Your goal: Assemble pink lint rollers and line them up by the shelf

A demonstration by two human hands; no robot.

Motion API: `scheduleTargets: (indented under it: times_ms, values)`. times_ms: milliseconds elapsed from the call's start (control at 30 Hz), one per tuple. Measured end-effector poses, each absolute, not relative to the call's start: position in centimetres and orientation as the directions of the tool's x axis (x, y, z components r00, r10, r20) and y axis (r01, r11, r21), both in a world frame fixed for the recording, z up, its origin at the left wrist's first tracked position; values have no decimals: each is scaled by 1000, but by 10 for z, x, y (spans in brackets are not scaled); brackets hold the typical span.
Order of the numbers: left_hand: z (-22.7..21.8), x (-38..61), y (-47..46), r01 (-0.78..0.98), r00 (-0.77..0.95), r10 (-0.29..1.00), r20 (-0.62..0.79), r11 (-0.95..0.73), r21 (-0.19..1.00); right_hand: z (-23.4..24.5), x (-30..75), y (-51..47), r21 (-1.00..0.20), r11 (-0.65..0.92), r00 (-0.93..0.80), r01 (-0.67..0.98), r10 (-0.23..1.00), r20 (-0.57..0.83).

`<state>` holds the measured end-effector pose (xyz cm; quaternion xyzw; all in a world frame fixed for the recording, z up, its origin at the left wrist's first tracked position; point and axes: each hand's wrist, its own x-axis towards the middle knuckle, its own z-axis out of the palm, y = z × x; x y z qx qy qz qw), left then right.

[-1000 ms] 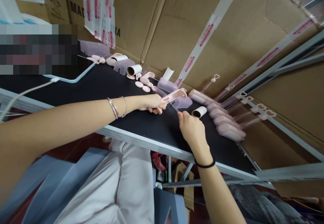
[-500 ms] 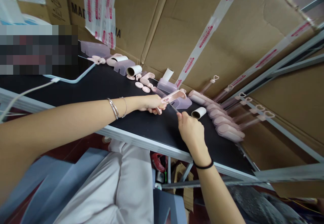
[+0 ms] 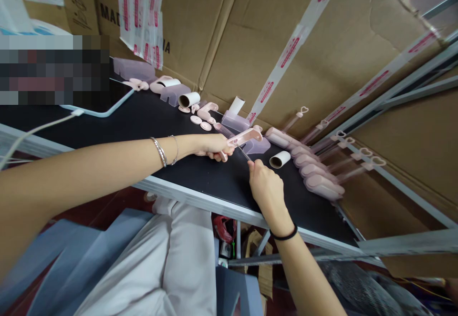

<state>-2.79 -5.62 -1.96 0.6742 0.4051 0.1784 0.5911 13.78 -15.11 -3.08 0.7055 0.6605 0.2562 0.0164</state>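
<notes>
My left hand (image 3: 216, 148) is closed around a pink plastic part (image 3: 246, 137) with a curved arm reaching right. My right hand (image 3: 266, 182) grips a screwdriver (image 3: 244, 153); its thin metal shaft shows and its handle is hidden in the fist. The shaft's tip meets the underside of the pink part beside my left fingers. Just beyond my hands stand translucent lilac pieces (image 3: 258, 147), and a white cardboard tube (image 3: 280, 159) lies right of them. Small pink discs (image 3: 205, 126) lie behind my left hand.
Several pink lint-roller-like units (image 3: 324, 187) with heart-ended clear handles line the black table's right end. Another white tube (image 3: 189, 99) and pink parts (image 3: 207, 111) lie along the back. A tablet (image 3: 103, 113) with a cable sits left. A cardboard wall (image 3: 272, 30) borders the back.
My right hand has shifted slightly left with the screwdriver, whose tip stays at the pink part. My left hand holds nearly still.
</notes>
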Motion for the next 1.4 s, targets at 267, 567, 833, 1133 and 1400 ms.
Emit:
scheduleTargets:
  times_ms: [267, 567, 833, 1133, 1400]
  values:
    - [-22, -29, -55, 322, 636, 735, -236, 25, 946, -20, 144, -146, 398, -104, -36, 912, 943, 329]
    - [-19, -27, -57, 338, 616, 752, -236, 19, 941, -31, 150, -145, 373, -87, -38, 924, 948, 316]
    - [-19, -27, -55, 349, 596, 756, -269, 58, 935, -32, 147, -144, 387, -82, -50, 918, 947, 318]
    - [-16, -31, -56, 336, 657, 689, -307, 97, 937, -34, 147, -135, 333, -18, -60, 943, 974, 220]
    - [-13, -34, -59, 278, 721, 629, -292, 123, 952, -35, 144, -129, 328, 32, -121, 944, 959, 254]
